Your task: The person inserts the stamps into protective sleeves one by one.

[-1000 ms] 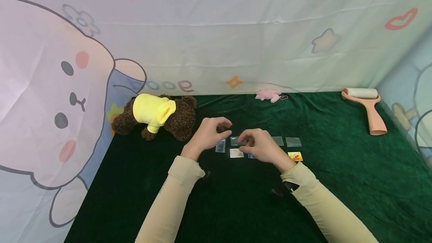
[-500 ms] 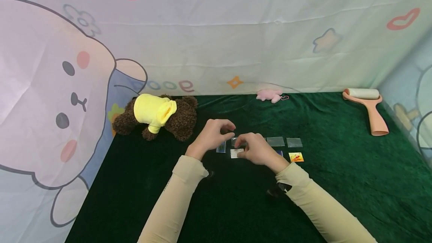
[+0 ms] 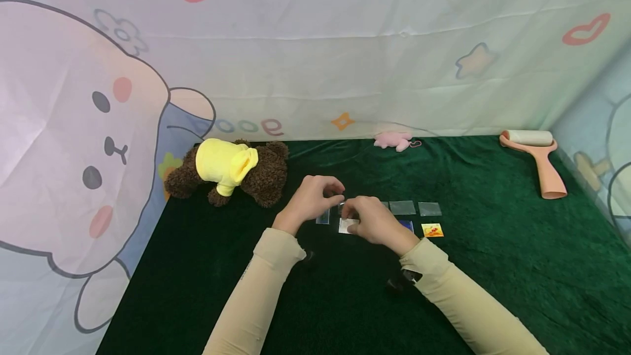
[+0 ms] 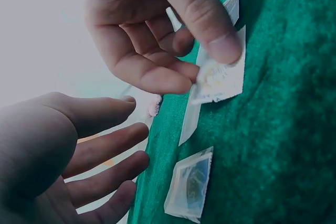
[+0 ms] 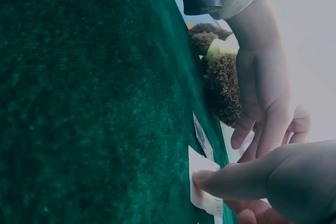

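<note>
Green cloth (image 3: 345, 295) lies beneath the white card (image 4: 223, 85), which the right hand (image 3: 376, 221) pinches between thumb and fingers; the left hand (image 3: 314, 199) hovers by a blue card (image 4: 191, 184), fingers loosely parted.

It looks like a curtained booth: cartoon-printed fabric (image 3: 305, 70) hangs behind a green velvety cloth (image 3: 335, 300).

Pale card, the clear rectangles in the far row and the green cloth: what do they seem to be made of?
Pale card: probably paper or thin card, matte, judging by its flat white face with printed marks.
Clear rectangles: likely smooth plastic film, since green shows through; gloss is hard to judge.
Green cloth: looks like velvet or plush, with a patchy, soft sheen.
</note>
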`<state>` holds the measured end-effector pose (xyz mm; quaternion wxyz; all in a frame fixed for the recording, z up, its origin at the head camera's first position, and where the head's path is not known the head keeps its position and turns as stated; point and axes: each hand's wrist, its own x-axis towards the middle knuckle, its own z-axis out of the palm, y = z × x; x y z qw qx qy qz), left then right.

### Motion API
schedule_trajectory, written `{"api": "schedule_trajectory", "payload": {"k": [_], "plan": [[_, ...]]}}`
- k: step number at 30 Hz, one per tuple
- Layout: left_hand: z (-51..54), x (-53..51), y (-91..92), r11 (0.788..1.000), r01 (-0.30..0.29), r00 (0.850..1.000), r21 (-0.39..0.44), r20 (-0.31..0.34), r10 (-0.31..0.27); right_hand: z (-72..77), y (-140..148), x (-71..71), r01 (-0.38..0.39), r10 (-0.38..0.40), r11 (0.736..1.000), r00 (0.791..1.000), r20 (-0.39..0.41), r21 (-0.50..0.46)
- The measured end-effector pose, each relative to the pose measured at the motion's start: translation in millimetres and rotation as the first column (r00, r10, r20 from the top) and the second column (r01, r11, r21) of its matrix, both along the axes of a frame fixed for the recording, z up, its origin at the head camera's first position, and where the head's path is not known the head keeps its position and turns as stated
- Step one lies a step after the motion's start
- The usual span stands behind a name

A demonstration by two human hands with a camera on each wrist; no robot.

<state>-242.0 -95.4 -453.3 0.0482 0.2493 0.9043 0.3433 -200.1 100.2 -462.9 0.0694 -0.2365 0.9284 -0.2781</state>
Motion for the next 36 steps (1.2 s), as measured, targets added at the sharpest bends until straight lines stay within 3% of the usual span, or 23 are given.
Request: {"api": "schedule_trajectory", "payload": {"k": [6, 13, 26, 36], "plan": [[-0.3, -0.6, 1.2, 1.000, -0.005, 1.000, -0.012, -0.003, 0.005, 3.1, 3.8, 0.4, -0.022, 0.022, 1.000, 1.000, -0.014, -0.010], [-2.1, -3.7, 3.6, 1.000, -0.004, 1.000, -0.017, 0.013, 0.005, 11.2, 13.1, -0.4, -0.040, 0.043, 0.995, 0.999, 0.030, -0.094], [-9.6, -2.4, 18.9, 0.994, -0.011, 0.999, -0.111, 0.035, 0.015, 27.5, 44.3, -8.6, 0.013, -0.014, 0.991, 1.000, -0.007, -0.131], [-12.9, -1.2, 28.2, 0.984, -0.019, 1.000, -0.175, -0.002, 0.019, 37.5, 52.5, -12.8, 0.087, -0.099, 0.975, 0.994, -0.049, -0.204]]}}
